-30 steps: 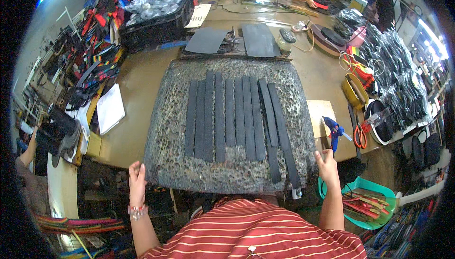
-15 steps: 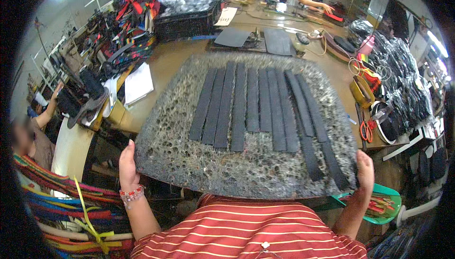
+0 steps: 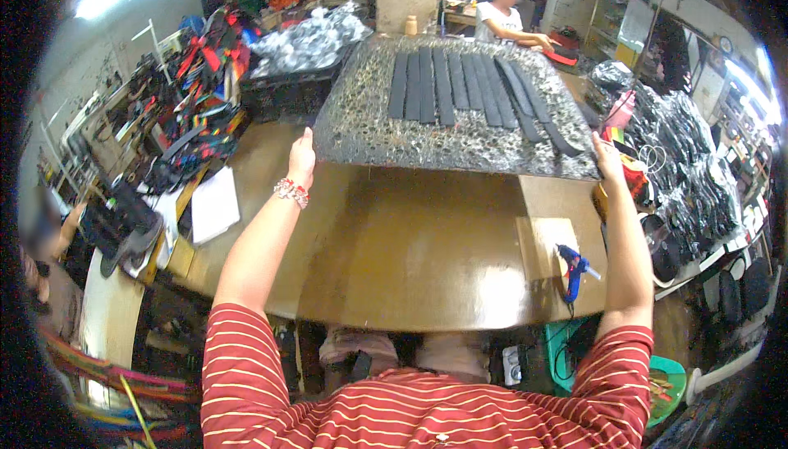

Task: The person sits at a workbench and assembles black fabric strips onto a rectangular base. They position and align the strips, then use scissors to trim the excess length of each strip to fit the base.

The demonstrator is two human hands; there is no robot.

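Note:
A wide, dark speckled board with a pitted-looking surface (image 3: 357, 121) is held out at arm's length over the far part of the table. Several black flat strips (image 3: 447, 92) lie side by side on it, the ones at the right slanting toward its near right corner. My left hand (image 3: 302, 158) grips the board's near left edge, a beaded bracelet on that wrist. At the near right corner, my right hand (image 3: 607, 162) is closed on the edge. The fingers beneath the board are mostly hidden.
On the brown table (image 3: 394, 244), a blue glue gun (image 3: 573, 272) lies at the near right. White papers (image 3: 215, 207) are on the left. A black crate (image 3: 287, 92) of clear plastic stands behind. Plastic-wrapped goods (image 3: 689, 145) crowd the right. One person (image 3: 502, 22) works at the back, another (image 3: 57, 244) at left.
Both hands have carried the board forward, away from my body, with the strips still on it. The near tabletop and the glue gun have come into view.

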